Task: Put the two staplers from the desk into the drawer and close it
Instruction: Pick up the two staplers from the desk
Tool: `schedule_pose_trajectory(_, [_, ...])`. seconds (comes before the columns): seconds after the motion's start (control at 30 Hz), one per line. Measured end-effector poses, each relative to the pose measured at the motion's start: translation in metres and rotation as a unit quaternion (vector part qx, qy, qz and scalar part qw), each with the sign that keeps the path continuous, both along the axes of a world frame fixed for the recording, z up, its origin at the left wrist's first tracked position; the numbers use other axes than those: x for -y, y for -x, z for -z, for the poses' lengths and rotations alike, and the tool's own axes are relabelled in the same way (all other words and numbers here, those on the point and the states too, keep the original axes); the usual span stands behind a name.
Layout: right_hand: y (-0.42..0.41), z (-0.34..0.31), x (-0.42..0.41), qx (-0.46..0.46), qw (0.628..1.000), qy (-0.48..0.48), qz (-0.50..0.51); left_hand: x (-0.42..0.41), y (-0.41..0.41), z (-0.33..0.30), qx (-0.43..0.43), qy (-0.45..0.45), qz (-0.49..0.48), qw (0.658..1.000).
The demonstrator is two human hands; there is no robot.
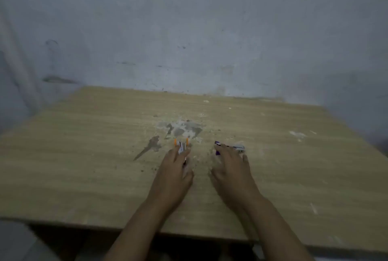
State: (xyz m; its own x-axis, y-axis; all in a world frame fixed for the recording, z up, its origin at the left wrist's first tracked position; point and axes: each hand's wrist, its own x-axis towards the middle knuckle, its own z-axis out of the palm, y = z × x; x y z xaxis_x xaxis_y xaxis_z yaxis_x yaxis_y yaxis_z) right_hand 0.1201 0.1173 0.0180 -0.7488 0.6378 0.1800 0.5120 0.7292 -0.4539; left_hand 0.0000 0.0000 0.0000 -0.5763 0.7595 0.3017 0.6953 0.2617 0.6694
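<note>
Two small staplers lie near the middle of the wooden desk (84, 155). The orange and white stapler (181, 145) lies under the fingertips of my left hand (175, 173), whose fingers curl around its near end. The purple and white stapler (235, 147) lies to the right, partly covered by the fingers of my right hand (232, 169), which rests over it with the thumb spread out to the right. Whether either stapler is off the desk I cannot tell. No drawer shows in this view.
A grey, stained wall (189, 29) stands right behind the desk. Worn, chipped patches (182, 129) mark the desk top just beyond the staplers. The desk's front edge (126, 227) runs below my forearms, with dark space beneath it.
</note>
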Motion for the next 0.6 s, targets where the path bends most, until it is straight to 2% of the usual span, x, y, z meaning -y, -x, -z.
schedule_pose_trajectory(0.13, [0.009, 0.012, -0.009, 0.019, 1.0, -0.007, 0.002, -0.023, 0.019, 0.002, -0.022, 0.054, -0.031, 0.998])
schedule_pose_trajectory(0.23, [0.022, 0.014, -0.028, 0.018, 1.0, -0.023, 0.01, -0.047, 0.038, 0.004, -0.047, 0.121, -0.093, 0.987])
schedule_pose_trajectory(0.4, [0.028, 0.016, -0.055, 0.027, 0.999, -0.023, 0.027, -0.065, 0.045, 0.004, -0.03, 0.195, -0.161, 0.967])
schedule_pose_trajectory(0.6, [0.031, 0.02, -0.07, 0.042, 0.998, -0.007, 0.037, -0.065, 0.042, 0.001, -0.08, 0.229, -0.147, 0.959])
